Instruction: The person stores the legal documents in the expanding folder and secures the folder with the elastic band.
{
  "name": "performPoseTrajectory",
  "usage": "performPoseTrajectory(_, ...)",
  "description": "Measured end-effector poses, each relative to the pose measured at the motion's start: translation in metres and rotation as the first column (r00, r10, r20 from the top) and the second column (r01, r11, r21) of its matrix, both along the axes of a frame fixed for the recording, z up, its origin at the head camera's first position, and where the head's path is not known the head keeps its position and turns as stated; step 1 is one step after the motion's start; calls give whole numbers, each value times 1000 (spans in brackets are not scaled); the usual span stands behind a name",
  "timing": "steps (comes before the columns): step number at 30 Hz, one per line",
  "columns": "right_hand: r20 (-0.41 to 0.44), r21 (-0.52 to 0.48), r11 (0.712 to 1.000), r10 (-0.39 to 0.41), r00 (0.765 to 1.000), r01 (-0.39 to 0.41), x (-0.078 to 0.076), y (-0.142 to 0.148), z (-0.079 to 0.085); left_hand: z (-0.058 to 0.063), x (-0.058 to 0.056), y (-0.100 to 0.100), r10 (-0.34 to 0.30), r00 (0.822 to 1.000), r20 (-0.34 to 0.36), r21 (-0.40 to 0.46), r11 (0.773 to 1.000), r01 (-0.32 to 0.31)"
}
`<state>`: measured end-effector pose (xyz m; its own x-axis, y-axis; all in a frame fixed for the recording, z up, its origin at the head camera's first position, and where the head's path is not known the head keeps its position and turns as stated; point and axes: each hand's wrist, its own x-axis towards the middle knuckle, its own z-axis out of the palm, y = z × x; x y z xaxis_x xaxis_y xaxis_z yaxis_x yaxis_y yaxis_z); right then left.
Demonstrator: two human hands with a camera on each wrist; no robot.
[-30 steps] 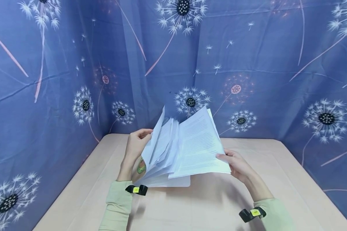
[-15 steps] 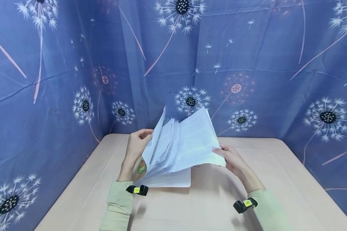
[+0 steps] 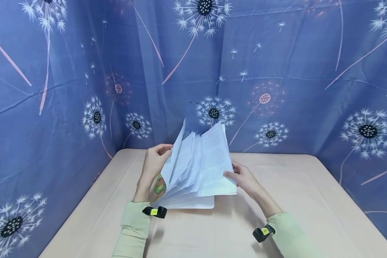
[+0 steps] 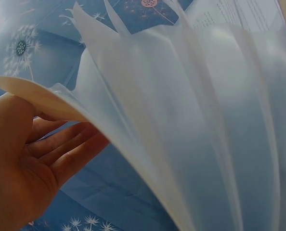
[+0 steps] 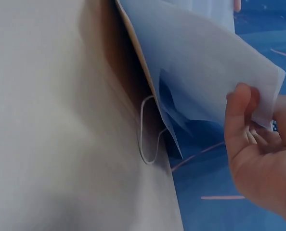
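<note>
An accordion folder with a white cover (image 3: 190,203) and pale, translucent pockets (image 4: 205,120) stands fanned apart in the middle of the table. My left hand (image 3: 153,161) pinches the upper edge of its left cover, thumb on one side and fingers on the other. My right hand (image 3: 245,179) grips the right edge of several printed sheets (image 3: 214,161), which bend away from the pockets. In the right wrist view the thumb and fingers close on the sheets' corner. A thin elastic loop (image 5: 142,130) hangs from the folder's cover edge. The sheets' inner edges are hidden among the pockets.
A pale beige tabletop (image 3: 193,236) lies beneath. Blue curtains (image 3: 187,71) with a dandelion print rise behind and at both sides. A green and brown picture (image 3: 160,184) shows on the folder's outer left side. Both wrists wear black straps.
My right hand has moved left, bringing the sheets' outer edge closer to the folder; they sagged midway and hang flatter now. My left hand and the folder cover have hardly moved.
</note>
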<state>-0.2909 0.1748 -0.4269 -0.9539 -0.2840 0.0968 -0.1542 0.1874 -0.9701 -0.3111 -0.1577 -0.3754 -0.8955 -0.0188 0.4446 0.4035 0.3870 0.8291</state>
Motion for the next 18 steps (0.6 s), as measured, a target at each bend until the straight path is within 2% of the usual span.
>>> performPoseTrajectory(4,-84,37,994,-101,991,104,0,-7,1,0,0,1,6,1000,-4,0,1000,-6)
performPoseTrajectory(7,-134,40,991,-123,983,130,-1,-11,0,1,0,1,6,1000,-9,-7,1000,-6)
performPoseTrajectory(18,-205,-20,997,-79,976,76,-4,-20,-9,0,1,4,7,1000,-7,-10,1000,-7)
